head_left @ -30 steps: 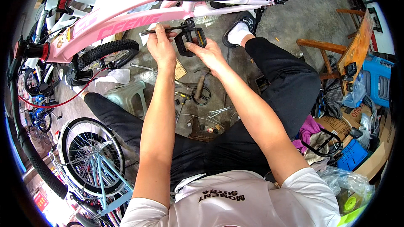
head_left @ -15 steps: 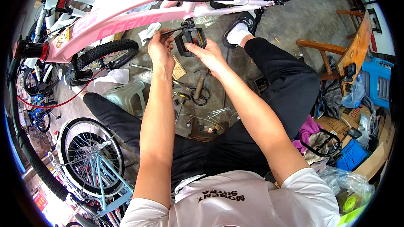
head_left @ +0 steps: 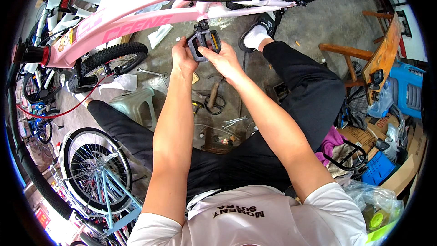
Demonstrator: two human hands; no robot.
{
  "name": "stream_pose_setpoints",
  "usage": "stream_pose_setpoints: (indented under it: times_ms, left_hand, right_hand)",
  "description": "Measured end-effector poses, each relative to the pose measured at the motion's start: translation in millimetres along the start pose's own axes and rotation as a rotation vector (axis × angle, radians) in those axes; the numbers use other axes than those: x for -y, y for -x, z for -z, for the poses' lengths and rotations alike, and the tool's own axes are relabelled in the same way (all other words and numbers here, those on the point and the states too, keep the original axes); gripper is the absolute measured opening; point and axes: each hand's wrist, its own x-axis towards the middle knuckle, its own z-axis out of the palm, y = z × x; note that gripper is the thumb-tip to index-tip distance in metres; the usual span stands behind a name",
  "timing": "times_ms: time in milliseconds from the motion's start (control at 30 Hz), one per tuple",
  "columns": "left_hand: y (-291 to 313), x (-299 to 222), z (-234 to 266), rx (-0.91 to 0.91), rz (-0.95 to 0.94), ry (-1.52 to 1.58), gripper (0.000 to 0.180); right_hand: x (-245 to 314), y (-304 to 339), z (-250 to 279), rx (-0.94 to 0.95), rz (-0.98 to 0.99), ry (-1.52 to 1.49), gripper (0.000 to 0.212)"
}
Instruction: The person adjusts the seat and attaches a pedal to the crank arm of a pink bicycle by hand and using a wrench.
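A pink bicycle frame [head_left: 150, 16] lies across the top of the view, wrapped in white packing. Just below it hangs a black pedal [head_left: 205, 42] with an orange reflector, close under the frame's crank area. My left hand [head_left: 183, 57] grips the pedal's left side. My right hand [head_left: 224, 58] holds its lower right side, fingers curled on the body. Both forearms reach up from the lower edge over my black trousers.
A wrench [head_left: 151, 72], pliers [head_left: 213, 100] and small metal parts lie on the concrete floor between my legs. A grey plastic stool [head_left: 134, 105] stands at left, a light blue bicycle wheel [head_left: 95, 168] lower left. Wooden chair [head_left: 364, 59], blue crates and boxes crowd the right.
Both hands have lifted the pedal a little closer to the pink frame. The left hand has shifted its grip on the pedal's left side.
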Motion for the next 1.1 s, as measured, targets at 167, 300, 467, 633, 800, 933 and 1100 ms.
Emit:
stream_pose_setpoints:
  times_ms: [167,300,467,633,800,933,1100]
  left_hand:
    - [-6.9,-20.2,14.9,-0.096,0.087,0.050,0.041]
    - [33.4,-41.6,4.2,-0.361,-0.445,-0.297,0.035]
    - [103.3,-58.6,-80.9,-0.282,-1.141,-0.852,0.035]
    - [118.9,-32.9,-109.8,-0.398,-1.426,-1.157,0.030]
    - [72.9,3.3,-67.2,-0.522,-1.261,-1.216,0.035]
    - [63.9,-12.5,-61.8,-0.297,-0.952,-0.933,0.032]
    - [57.4,-12.5,-56.5,-0.181,-0.926,-0.799,0.031]
  right_hand:
    - [4.5,1.5,-7.3,0.005,-0.003,0.034,0.024]
    - [5.1,2.2,-2.1,-0.041,0.005,0.203,0.027]
    - [14.0,6.5,-3.2,-0.056,-0.006,0.160,0.025]
    - [15.1,3.9,-4.7,-0.053,-0.079,0.113,0.029]
    - [-4.3,0.6,-5.9,-0.034,0.025,0.113,0.027]
    - [5.9,-0.5,-4.9,-0.036,0.002,0.120,0.026]
    - [5.5,1.5,-3.2,-0.035,-0.028,0.142,0.026]
